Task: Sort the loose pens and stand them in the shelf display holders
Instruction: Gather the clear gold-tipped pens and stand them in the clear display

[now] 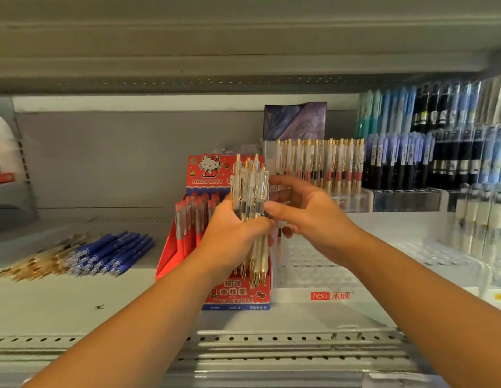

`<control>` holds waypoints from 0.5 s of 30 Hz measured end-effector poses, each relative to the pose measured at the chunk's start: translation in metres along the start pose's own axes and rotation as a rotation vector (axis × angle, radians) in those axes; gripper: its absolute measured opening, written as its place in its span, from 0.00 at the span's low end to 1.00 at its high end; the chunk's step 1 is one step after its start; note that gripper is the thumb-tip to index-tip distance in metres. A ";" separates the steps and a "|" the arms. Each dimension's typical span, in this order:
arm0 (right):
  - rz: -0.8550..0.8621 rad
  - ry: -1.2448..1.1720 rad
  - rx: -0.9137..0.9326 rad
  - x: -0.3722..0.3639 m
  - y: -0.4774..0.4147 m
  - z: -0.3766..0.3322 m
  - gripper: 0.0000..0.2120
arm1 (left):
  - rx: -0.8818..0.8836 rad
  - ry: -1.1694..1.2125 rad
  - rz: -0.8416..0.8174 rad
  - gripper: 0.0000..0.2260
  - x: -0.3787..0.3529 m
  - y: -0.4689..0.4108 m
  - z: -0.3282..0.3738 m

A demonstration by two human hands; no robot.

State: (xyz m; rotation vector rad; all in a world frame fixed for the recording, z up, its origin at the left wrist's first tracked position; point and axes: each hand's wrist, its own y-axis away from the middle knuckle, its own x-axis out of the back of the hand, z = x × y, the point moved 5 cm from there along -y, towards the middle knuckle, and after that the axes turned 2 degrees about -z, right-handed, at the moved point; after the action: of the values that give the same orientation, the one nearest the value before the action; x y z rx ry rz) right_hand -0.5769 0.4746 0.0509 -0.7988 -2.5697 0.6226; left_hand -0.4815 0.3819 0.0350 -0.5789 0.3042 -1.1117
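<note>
My left hand (pixel 232 236) grips a bundle of gold-and-clear pens (pixel 250 191) upright in front of the red Hello Kitty display box (pixel 215 175). My right hand (pixel 305 208) reaches in from the right and pinches the pens at the bundle's right side with thumb and fingers. Just right of the bundle stands a clear tiered holder (pixel 313 275), its back row filled with matching gold-clipped pens (pixel 319 161). Its front tiers hold no pens. On the shelf at the left lie loose blue pens (pixel 112 253) and loose gold pens (pixel 39 261).
The Hello Kitty box holds red pens (pixel 190 219) in its left half. Further right stand holders of blue and black pens (pixel 428 152) and white-capped pens (pixel 481 214). A purple card box (pixel 295 120) stands behind the clear holder. The upper shelf (pixel 243 51) overhangs closely.
</note>
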 end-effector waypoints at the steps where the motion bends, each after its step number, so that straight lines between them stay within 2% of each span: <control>1: -0.019 -0.037 -0.019 -0.001 0.000 0.001 0.17 | 0.006 0.001 -0.018 0.16 -0.001 0.000 0.000; 4: 0.000 -0.113 -0.060 0.001 -0.002 0.003 0.19 | 0.015 -0.010 -0.022 0.17 -0.002 -0.001 0.000; 10: 0.017 -0.347 -0.062 0.013 0.000 0.006 0.22 | 0.053 0.064 -0.008 0.14 -0.003 -0.001 -0.003; 13: 0.039 -0.385 -0.036 0.018 0.000 0.008 0.16 | 0.075 0.085 -0.001 0.14 -0.005 -0.002 -0.004; 15: 0.056 -0.426 -0.032 0.019 0.000 0.009 0.15 | 0.092 0.100 0.007 0.13 -0.005 -0.002 -0.005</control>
State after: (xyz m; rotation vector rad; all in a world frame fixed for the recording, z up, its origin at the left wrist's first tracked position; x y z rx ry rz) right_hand -0.5956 0.4832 0.0475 -0.8239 -2.9529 0.8492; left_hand -0.4876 0.3842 0.0315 -0.4409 0.3399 -1.1437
